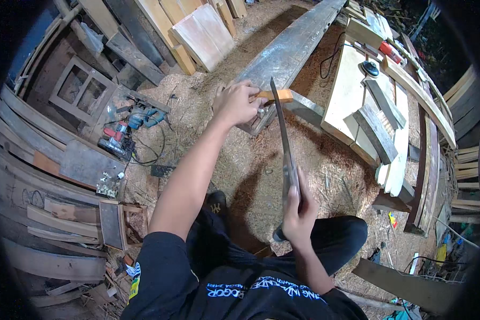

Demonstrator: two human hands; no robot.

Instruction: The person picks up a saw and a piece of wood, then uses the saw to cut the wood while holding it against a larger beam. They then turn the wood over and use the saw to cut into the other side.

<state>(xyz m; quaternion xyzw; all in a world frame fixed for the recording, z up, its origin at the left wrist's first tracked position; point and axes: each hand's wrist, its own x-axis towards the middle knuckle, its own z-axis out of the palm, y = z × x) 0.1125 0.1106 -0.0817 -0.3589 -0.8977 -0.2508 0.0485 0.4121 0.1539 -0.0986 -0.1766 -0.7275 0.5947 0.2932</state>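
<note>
A small orange-brown wood piece (284,96) lies across the near end of a long, worn plank bench (285,50). My left hand (238,102) is closed over the wood piece and presses it against the bench, with the fingers wrapped on its left part. In my right hand (298,210) is a handsaw (286,144), gripped around its handle. Its long tapering blade points up and away from me, and overlaps the wood piece just right of my left fingers. The lower end of the handle sticks out below my right fist.
Right of the bench, a work table (346,101) bears boards, grey wood blocks (376,133) and a round black object (369,69). Power tools with cords (117,140) lie on the left. Wood shavings cover the floor, and panels (204,37) lean at the back.
</note>
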